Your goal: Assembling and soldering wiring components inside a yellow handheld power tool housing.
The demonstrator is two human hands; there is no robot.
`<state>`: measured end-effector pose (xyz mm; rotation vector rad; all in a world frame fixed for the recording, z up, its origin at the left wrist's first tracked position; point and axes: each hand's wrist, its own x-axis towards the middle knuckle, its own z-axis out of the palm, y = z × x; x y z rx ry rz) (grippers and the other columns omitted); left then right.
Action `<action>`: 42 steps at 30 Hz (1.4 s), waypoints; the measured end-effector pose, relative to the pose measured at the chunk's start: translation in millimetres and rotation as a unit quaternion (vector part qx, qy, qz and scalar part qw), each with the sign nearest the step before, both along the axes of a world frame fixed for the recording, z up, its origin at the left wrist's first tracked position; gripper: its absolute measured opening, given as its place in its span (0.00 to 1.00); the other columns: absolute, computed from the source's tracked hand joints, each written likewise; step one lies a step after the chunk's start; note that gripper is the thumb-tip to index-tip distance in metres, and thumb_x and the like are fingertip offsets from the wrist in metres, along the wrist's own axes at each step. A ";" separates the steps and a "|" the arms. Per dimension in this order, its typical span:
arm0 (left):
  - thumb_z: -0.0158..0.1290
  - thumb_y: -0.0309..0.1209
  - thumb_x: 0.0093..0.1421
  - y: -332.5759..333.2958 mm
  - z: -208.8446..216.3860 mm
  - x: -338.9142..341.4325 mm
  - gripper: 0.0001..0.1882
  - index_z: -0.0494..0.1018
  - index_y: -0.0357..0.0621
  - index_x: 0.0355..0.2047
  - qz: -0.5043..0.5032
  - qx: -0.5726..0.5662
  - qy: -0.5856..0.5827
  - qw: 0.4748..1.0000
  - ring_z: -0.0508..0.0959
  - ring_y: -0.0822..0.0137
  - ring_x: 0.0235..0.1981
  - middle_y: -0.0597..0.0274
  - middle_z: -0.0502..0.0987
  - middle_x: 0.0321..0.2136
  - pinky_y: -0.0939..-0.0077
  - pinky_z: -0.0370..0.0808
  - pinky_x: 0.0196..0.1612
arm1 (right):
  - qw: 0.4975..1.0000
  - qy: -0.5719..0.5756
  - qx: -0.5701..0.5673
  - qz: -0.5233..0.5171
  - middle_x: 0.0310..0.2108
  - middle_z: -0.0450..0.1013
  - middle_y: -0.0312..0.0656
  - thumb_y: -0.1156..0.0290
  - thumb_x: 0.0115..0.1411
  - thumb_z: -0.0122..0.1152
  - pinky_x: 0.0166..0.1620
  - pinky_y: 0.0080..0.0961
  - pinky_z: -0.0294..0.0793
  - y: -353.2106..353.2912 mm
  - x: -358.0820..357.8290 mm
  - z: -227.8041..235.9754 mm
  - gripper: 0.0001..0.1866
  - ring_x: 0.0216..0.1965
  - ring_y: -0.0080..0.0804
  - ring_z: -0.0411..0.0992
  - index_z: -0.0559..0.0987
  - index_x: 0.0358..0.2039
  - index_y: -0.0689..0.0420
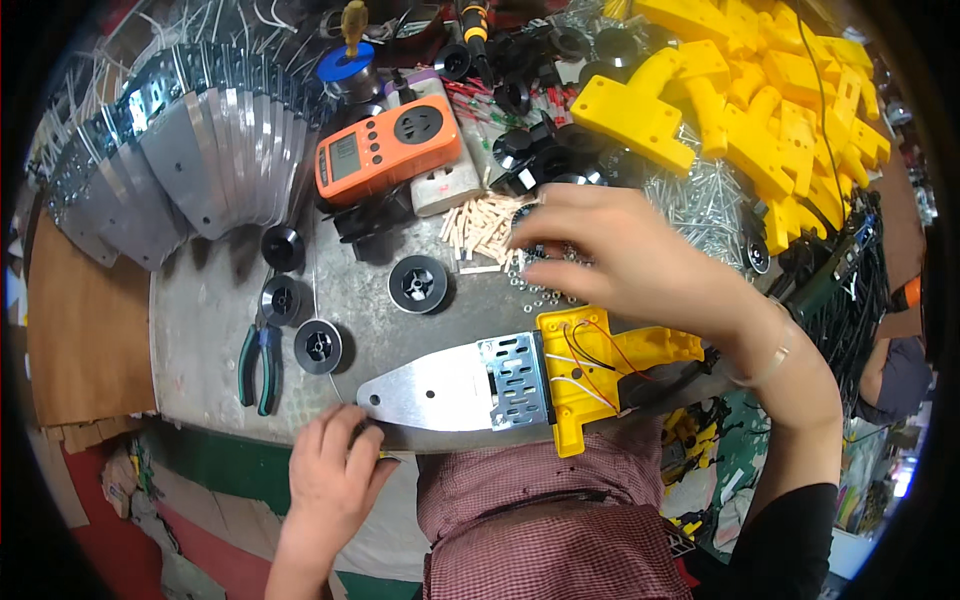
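A yellow plastic handle shell (570,385), with red, black and white wires inside, lies at the bench's front edge. From it a pointed grey metal plate (430,390) extends left, joined by a slotted bracket (517,380). My left hand (335,465) is curled at the bench edge by the plate's tip; a small dark and yellow bit shows at its fingers, too little to name. Above the shell, my right hand (610,245) hovers, slightly blurred, thumb and fingers apart, near scattered small nuts (545,298) and a heap of pale small sticks (480,230).
Black spools (418,284) and teal-handled pliers (260,365) lie on the left of the bench. An orange meter (390,148) stands behind. Grey plates with wires (190,150) are stacked far left. Yellow shells (740,110) pile up beside loose screws (690,190) at the right.
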<state>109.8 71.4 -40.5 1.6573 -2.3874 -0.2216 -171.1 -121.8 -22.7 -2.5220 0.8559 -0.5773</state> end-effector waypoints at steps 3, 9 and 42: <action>0.64 0.28 0.41 7.6 -32.4 3.9 0.18 0.75 0.43 0.35 -0.017 -0.087 -0.002 0.996 0.76 0.53 0.40 0.53 0.74 0.41 0.63 0.73 0.37 | 0.998 0.045 -0.032 0.013 0.32 0.73 0.45 0.65 0.51 0.66 0.37 0.40 0.76 -12.8 34.8 -22.9 0.11 0.34 0.47 0.76 0.80 0.33 0.57; 0.64 0.29 0.46 8.7 -44.2 19.1 0.10 0.75 0.44 0.28 -0.114 -0.184 0.059 0.975 0.80 0.60 0.33 0.61 0.77 0.30 0.73 0.73 0.28 | 0.991 0.088 -0.084 0.050 0.30 0.69 0.42 0.68 0.50 0.65 0.34 0.38 0.75 -17.0 52.3 -43.3 0.10 0.34 0.44 0.74 0.74 0.29 0.56; 0.56 0.20 0.54 -72.6 -16.2 -46.7 0.13 0.72 0.38 0.41 -0.094 -0.070 0.333 0.936 0.77 0.48 0.27 0.49 0.78 0.30 0.61 0.73 0.32 | 0.987 0.023 -0.084 -0.138 0.38 0.73 0.43 0.77 0.51 0.59 0.42 0.37 0.76 -121.7 10.9 12.8 0.37 0.40 0.43 0.75 0.64 0.63 0.43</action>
